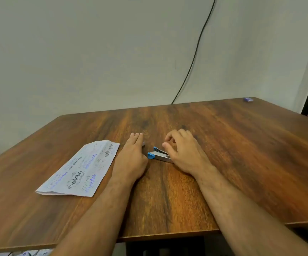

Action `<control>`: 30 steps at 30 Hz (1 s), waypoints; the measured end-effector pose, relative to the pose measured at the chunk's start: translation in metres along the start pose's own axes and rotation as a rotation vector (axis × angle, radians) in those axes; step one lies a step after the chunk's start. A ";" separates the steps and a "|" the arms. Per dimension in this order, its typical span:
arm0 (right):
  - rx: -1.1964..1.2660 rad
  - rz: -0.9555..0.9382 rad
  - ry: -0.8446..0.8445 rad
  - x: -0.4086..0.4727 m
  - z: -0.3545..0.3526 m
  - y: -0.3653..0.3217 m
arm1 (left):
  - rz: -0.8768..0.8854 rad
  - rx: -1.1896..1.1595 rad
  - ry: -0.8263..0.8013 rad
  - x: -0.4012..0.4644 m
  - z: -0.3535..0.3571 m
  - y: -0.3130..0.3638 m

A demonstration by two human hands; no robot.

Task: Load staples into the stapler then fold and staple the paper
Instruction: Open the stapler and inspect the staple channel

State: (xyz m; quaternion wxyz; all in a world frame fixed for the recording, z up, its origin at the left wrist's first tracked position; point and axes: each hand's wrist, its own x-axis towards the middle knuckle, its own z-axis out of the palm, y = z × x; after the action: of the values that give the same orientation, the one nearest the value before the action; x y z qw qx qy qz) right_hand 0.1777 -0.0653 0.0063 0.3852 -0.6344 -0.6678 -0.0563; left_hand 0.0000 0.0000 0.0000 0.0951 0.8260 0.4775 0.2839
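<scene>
A small silver stapler (158, 156) with blue ends lies on the wooden table (241, 154) at its middle. My right hand (184, 154) rests over the stapler's right end, fingers curled, thumb near its top. My left hand (132, 156) lies flat on the table just left of the stapler, fingers together; a small grey thing peeks out beside its fingertips, too hidden to name. A folded sheet of paper (79, 170) with blue and black scribbles lies flat to the left of my left hand.
A small purple box (248, 99) sits at the table's far right corner. A black cable (195, 52) runs down the wall behind the table. Papers show below the table's near left edge.
</scene>
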 end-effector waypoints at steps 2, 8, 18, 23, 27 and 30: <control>-0.006 0.001 0.003 0.003 0.000 0.001 | 0.008 -0.007 0.015 0.003 -0.001 -0.001; -0.020 -0.040 -0.050 0.003 0.003 0.002 | 0.016 -0.012 0.003 0.003 -0.001 0.000; 0.002 0.000 -0.233 0.003 0.003 -0.004 | 0.061 -0.067 0.015 0.004 -0.003 0.000; 0.184 0.145 -0.162 0.001 0.000 -0.007 | 0.057 -0.072 -0.002 0.000 -0.005 0.002; 0.920 0.564 -0.131 0.014 -0.003 -0.023 | 0.044 -0.046 0.003 -0.002 -0.007 0.008; 1.088 0.682 -0.172 0.021 0.004 -0.027 | 0.043 -0.024 0.006 -0.003 -0.007 0.009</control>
State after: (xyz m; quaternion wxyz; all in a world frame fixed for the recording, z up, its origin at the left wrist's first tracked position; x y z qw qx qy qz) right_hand 0.1538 -0.0519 0.0273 0.5929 -0.5273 -0.3904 0.4669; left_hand 0.0015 -0.0079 0.0087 0.0974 0.8342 0.4564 0.2940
